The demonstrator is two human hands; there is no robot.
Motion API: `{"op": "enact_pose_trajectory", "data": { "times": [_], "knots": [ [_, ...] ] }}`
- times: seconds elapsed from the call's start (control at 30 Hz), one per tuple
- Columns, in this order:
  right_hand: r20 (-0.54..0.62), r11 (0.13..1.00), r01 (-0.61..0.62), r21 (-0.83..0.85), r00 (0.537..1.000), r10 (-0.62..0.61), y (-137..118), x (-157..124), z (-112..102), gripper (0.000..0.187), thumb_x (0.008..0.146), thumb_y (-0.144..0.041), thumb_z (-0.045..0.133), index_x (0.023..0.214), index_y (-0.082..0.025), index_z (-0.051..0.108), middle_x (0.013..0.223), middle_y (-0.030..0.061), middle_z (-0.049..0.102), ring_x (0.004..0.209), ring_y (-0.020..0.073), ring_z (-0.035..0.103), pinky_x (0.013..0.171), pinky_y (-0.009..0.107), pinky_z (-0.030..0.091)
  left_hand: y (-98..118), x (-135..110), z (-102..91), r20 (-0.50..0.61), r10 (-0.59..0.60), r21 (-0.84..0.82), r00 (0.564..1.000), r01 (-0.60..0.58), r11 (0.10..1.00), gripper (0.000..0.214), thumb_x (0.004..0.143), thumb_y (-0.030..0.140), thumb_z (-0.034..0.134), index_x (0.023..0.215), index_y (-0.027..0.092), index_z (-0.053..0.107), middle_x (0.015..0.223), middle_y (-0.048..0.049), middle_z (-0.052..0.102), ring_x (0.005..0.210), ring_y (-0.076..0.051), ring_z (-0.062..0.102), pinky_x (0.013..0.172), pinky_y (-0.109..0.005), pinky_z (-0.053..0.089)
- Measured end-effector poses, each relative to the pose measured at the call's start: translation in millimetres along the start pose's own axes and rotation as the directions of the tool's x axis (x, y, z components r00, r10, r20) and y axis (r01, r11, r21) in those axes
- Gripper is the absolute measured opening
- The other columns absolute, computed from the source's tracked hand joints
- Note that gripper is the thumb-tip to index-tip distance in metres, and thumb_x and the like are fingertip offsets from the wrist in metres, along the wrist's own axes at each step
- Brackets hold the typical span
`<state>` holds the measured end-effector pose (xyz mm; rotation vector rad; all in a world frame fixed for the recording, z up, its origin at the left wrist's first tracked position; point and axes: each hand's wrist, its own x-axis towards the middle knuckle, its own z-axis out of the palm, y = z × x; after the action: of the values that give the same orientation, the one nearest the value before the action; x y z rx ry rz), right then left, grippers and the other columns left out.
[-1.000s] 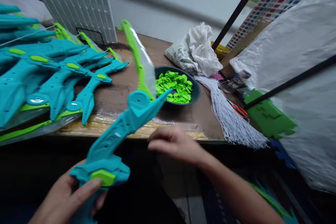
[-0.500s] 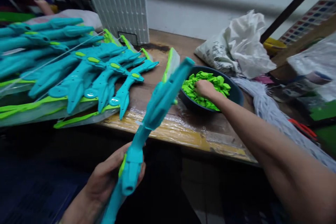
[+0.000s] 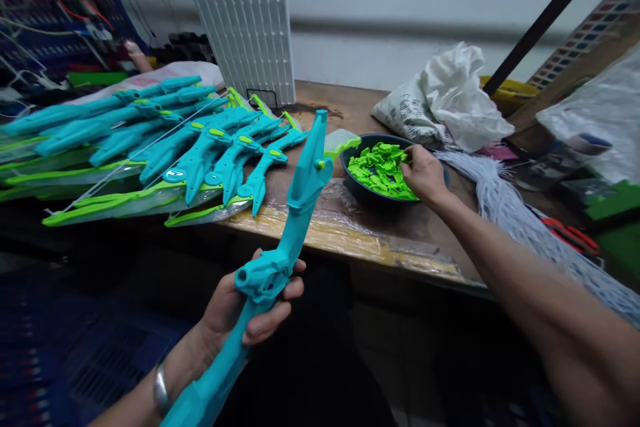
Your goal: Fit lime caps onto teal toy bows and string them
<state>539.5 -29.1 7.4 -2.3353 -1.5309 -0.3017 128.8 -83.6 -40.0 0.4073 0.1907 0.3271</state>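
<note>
My left hand (image 3: 270, 307) is wrapped round the middle grip of a teal plastic toy bow (image 3: 300, 213), which I hold tilted in front of the table edge. A clear limb with green trim (image 3: 343, 145) sticks out near its upper end. Over the right side of a dark round bowl (image 3: 367, 195), my right hand (image 3: 425, 173) has its thumb and fingers pinched together. What lies between those fingertips is too hidden to make out. Small bright green plastic pieces (image 3: 377, 170) fill the bowl.
More teal toy bows (image 3: 220, 153) are piled on the table's left, strings across them. A white sack (image 3: 440, 100) stands behind the bowl; a bundle of white cords (image 3: 510, 213) and red-handled scissors (image 3: 570, 235) lie right. A ribbed panel (image 3: 245, 20) leans at the wall.
My right hand has risen out of the green pieces to the bowl's right side, fingers pinched. My left hand has turned the toy bow, bringing its green-trimmed limb round to the right.
</note>
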Motion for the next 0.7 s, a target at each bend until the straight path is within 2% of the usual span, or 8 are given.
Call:
{"op": "enact_pose_trajectory", "data": {
  "times": [0.1, 0.17, 0.2, 0.27, 0.37, 0.5, 0.6, 0.7],
  "knots": [
    [-0.117, 0.939, 0.103, 0.328, 0.991, -0.067, -23.1, -59.5, -20.7, 0.031, 0.095, -0.023, 0.055, 0.123, -0.012, 0.057, 0.109, 0.0147, 0.071, 0.094, 0.024, 0.068, 0.087, 0.037, 0.054, -4.1, -4.2, 3.2, 0.006, -0.085, 0.008, 0.996, 0.085, 0.996, 0.046, 0.103, 0.044, 0.046, 0.122, 0.008, 0.067, 0.091, -0.0068, 0.057, 0.043, -0.006, 0.049, 0.026, -0.015, 0.03],
    [-0.215, 0.752, 0.259, 0.607, 0.964, -0.159, -47.9, -116.2, -33.3, 0.02, 0.095, -0.027, 0.06, 0.113, -0.018, 0.061, 0.101, 0.0087, 0.071, 0.09, 0.0213, 0.069, 0.085, 0.036, 0.057, -10.0, -5.8, 3.8, 0.009, -0.126, -0.006, 0.992, 0.126, 0.992, 0.045, 0.103, 0.043, 0.045, 0.119, 0.008, 0.067, 0.088, -0.0064, 0.056, 0.044, -0.006, 0.049, 0.026, -0.015, 0.03],
    [-0.264, 0.663, 0.344, 0.664, 0.939, -0.222, -61.8, -146.8, -38.7, 0.017, 0.095, -0.024, 0.061, 0.111, -0.02, 0.062, 0.103, 0.0073, 0.07, 0.094, 0.0204, 0.069, 0.085, 0.035, 0.058, -14.2, -6.0, 4.1, 0.011, -0.141, -0.018, 0.99, 0.141, 0.99, 0.044, 0.102, 0.043, 0.047, 0.118, 0.007, 0.068, 0.088, -0.0064, 0.057, 0.044, -0.007, 0.05, 0.026, -0.015, 0.031],
    [-0.325, 0.574, 0.448, 0.685, 0.894, -0.309, -89.1, -205.4, -46.9, 0.018, 0.095, -0.016, 0.063, 0.112, -0.022, 0.064, 0.109, 0.0066, 0.068, 0.102, 0.0185, 0.068, 0.089, 0.032, 0.057, -24.6, -4.9, 5.0, 0.017, -0.156, -0.043, 0.988, 0.157, 0.987, 0.044, 0.1, 0.045, 0.052, 0.116, 0.008, 0.069, 0.087, -0.0067, 0.059, 0.046, -0.008, 0.052, 0.027, -0.015, 0.032],
    [-0.318, 0.484, 0.442, 0.755, 0.893, -0.319, -121.4, -269.5, -51.6, 0.034, 0.093, -0.006, 0.063, 0.122, -0.022, 0.061, 0.112, 0.007, 0.069, 0.104, 0.0163, 0.068, 0.089, 0.03, 0.058, -42.0, -2.0, 7.5, 0.029, -0.193, -0.019, 0.981, 0.194, 0.981, 0.046, 0.097, 0.05, 0.057, 0.105, 0.009, 0.073, 0.071, -0.0055, 0.062, 0.041, -0.009, 0.05, 0.029, -0.016, 0.031],
    [-0.302, 0.436, 0.343, 0.832, 0.939, -0.164, -139.6, -303.4, -46.6, 0.033, 0.091, -0.005, 0.065, 0.118, -0.024, 0.061, 0.106, 0.0054, 0.071, 0.101, 0.0194, 0.068, 0.088, 0.036, 0.059, -59.5, -0.8, 13.0, -0.078, -0.254, 0.035, 0.964, 0.257, 0.966, 0.048, 0.095, 0.055, 0.059, 0.081, 0.01, 0.073, 0.047, -0.0036, 0.054, 0.034, -0.01, 0.045, 0.032, -0.016, 0.03],
    [-0.319, 0.472, 0.347, 0.811, 0.937, -0.141, -139.5, -309.7, -41.6, 0.032, 0.091, -0.005, 0.066, 0.116, -0.023, 0.062, 0.107, 0.0055, 0.071, 0.098, 0.0188, 0.068, 0.085, 0.035, 0.059, -65.6, -1.3, 18.8, -0.158, -0.22, 0.02, 0.963, 0.225, 0.974, 0.047, 0.094, 0.054, 0.061, 0.076, 0.012, 0.071, 0.048, -0.0042, 0.057, 0.035, -0.011, 0.047, 0.033, -0.016, 0.034],
    [-0.348, 0.495, 0.375, 0.784, 0.925, -0.151, -136.8, -312.1, -40.8, 0.033, 0.09, -0.003, 0.067, 0.117, -0.022, 0.061, 0.108, 0.0065, 0.07, 0.098, 0.0172, 0.069, 0.085, 0.032, 0.059, -68.6, -1.2, 24.3, -0.173, -0.19, -0.008, 0.966, 0.191, 0.981, 0.044, 0.092, 0.054, 0.066, 0.079, 0.012, 0.073, 0.053, -0.0041, 0.061, 0.036, -0.011, 0.05, 0.033, -0.017, 0.039]
  ]
}}
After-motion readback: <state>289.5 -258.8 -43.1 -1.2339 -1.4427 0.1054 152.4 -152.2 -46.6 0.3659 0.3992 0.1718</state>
